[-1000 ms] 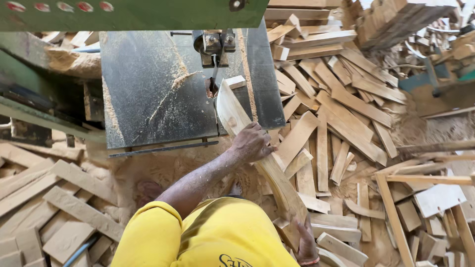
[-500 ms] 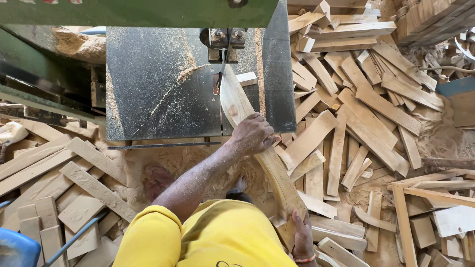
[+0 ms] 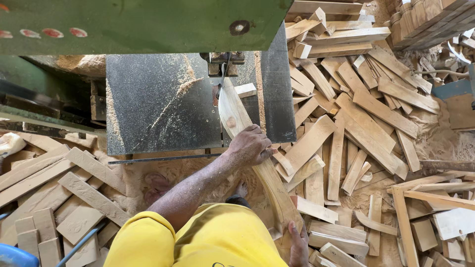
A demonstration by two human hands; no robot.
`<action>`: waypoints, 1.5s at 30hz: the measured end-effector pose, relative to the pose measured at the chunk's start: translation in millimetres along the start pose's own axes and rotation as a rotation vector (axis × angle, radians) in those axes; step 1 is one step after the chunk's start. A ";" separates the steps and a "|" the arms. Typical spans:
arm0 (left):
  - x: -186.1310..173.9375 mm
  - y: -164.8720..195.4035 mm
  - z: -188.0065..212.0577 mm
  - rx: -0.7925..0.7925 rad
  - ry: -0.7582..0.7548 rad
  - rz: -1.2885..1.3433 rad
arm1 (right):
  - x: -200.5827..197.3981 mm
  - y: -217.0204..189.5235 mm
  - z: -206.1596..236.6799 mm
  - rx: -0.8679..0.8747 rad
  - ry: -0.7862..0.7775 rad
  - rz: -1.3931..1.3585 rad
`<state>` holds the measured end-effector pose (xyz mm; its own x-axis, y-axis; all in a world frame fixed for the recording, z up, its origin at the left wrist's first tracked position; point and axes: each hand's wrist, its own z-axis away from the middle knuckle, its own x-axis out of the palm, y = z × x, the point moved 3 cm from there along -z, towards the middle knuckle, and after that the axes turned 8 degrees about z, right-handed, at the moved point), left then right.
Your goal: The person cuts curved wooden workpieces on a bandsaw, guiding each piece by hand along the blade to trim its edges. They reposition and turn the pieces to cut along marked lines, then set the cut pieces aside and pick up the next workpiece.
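Two hands grip one long, curved, pale plank [image 3: 257, 163] lying across the saw table [image 3: 163, 109]: left hand [image 3: 250, 147] clasps its middle, right hand [image 3: 298, 244] its near end

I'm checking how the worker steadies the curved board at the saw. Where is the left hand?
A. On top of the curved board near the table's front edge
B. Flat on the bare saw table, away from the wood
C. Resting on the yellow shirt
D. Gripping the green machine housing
A: the left hand presses on the curved board at the front edge of the saw table, while the right hand grips the board's near end.
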<state>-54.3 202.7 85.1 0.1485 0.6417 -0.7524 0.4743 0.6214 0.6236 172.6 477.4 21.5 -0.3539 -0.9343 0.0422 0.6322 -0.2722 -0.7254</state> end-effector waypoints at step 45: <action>-12.6 -17.5 -9.1 0.021 0.007 0.026 | 16.7 5.3 -12.9 -0.033 0.104 0.183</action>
<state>-72.3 187.8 85.7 0.1552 0.6610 -0.7342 0.4883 0.5947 0.6386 161.1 463.3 9.5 -0.3054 -0.9382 -0.1626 0.6703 -0.0905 -0.7366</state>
